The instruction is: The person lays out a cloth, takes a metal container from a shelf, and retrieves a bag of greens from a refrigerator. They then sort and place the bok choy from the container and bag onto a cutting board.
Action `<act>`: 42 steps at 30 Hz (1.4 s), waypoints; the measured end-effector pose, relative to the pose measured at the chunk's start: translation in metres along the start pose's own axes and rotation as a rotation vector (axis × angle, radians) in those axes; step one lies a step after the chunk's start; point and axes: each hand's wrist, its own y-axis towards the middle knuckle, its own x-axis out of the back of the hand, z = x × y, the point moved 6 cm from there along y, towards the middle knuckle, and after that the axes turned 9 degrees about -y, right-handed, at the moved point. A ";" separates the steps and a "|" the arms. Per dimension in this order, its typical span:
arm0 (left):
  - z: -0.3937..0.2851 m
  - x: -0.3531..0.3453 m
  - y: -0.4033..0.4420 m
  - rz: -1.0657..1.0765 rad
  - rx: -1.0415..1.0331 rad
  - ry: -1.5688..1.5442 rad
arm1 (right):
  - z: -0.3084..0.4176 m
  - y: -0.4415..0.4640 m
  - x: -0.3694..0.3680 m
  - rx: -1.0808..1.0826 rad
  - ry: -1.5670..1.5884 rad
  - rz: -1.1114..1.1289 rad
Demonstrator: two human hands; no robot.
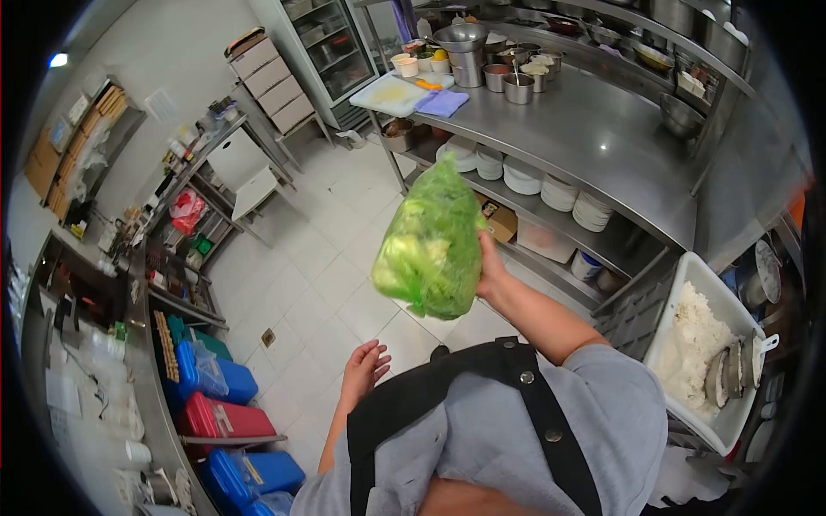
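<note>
My right hand (pixel 493 268) grips the right side of a bulging green plastic bag of leafy vegetables (pixel 434 245), held up in front of my chest. Pale green and whitish pieces show through the thin film; their exact kind is unclear. The fingers behind the bag are mostly hidden. Lower and to the left, my left hand (pixel 366 371) hangs beside my apron (pixel 404 391), fingers loosely curled and apart, with nothing in it. It does not touch the bag.
A steel worktable (pixel 594 142) bears a cutting board (pixel 400 93), a purple cloth (pixel 442 103) and metal pots (pixel 518 89); plates (pixel 525 176) stand below. At right is a white tub of rice (pixel 701 335). Blue and red cool boxes (pixel 228 421) line the left; a white chair (pixel 249 176) stands behind.
</note>
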 end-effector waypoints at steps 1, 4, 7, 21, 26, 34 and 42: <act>-0.014 0.000 0.021 0.009 0.003 0.003 | 0.011 0.018 0.002 0.025 0.017 0.003; -0.066 -0.008 0.082 0.060 -0.031 0.030 | 0.051 0.058 -0.001 0.118 0.055 -0.002; -0.099 -0.018 0.142 0.080 0.022 0.071 | 0.093 0.085 0.001 0.245 0.058 -0.072; -0.177 -0.131 0.369 0.236 -0.049 0.431 | 0.317 0.219 0.082 0.478 -0.055 -0.438; -0.236 -0.198 0.456 0.337 -0.340 0.624 | 0.377 0.271 0.106 0.408 -0.046 -0.508; -0.318 -0.300 0.556 0.405 -0.876 0.850 | 0.403 0.327 0.151 0.709 -0.049 -0.573; -0.335 -0.429 0.574 0.895 -1.150 0.622 | 0.413 0.297 0.139 0.554 -0.094 -0.633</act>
